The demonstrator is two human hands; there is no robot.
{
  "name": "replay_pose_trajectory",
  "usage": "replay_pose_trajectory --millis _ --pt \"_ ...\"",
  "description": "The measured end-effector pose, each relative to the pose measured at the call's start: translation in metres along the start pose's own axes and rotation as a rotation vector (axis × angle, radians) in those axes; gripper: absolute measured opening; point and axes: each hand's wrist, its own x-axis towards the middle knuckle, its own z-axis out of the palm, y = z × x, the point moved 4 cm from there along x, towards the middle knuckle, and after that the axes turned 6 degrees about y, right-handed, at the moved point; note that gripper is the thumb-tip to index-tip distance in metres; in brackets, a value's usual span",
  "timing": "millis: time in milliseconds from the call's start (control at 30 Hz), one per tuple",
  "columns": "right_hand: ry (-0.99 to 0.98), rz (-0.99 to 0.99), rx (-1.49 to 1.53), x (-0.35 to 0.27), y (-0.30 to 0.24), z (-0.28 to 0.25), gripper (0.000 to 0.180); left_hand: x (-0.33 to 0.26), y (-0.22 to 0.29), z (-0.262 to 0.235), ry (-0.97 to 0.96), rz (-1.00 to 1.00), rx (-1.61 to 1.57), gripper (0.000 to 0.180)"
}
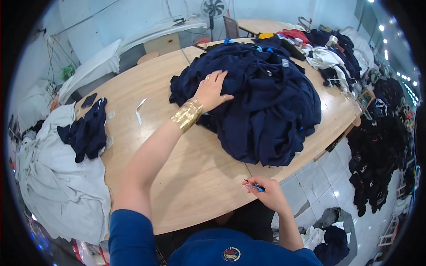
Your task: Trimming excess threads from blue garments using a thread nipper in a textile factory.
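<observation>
Navy fabric fills the head view's centre: a large heap of garments (270, 106) on the far half of the pale wooden table (186, 186), sagging toward its right edge. The left hand (211, 94) lies flat on the heap's left side, fingers spread, gripping nothing. The right hand (267, 191), near the table's near edge, pinches a small blue-and-clear tool (256, 188), too small to identify. The cloth looks soft and limp, likely heavy as a mass but light singly; a near fold gathered in the fingers should hold better than a flat palm.
</observation>
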Motion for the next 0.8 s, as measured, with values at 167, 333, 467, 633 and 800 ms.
replay_pose_trajectory --millis 167,333,467,633,800 --pt "0.07 0.051 0.05 -0.016 0.008 -0.027 0.014 0.088 -0.096 -0.042 0.122 -0.778 -0.089 0.045" --pt "0.314 -0.007 0.267 -0.021 0.015 -0.06 0.014 0.162 -0.03 -0.171 -0.037 -0.237 -1.625 0.049" --pt "0.518 -0.222 0.528 0.006 -0.031 -0.089 0.012 0.123 0.031 -0.256 0.194 -0.408 -1.182 0.05" --pt "0.611 -0.508 0.54 0.047 -0.117 -0.088 0.016 0.065 0.031 -0.269 0.021 -0.656 -1.205 0.051" --pt "0.143 -0.382 0.488 0.107 -0.128 -0.005 0.035 -0.007 0.036 -0.28 0.106 -0.733 -0.992 0.053"
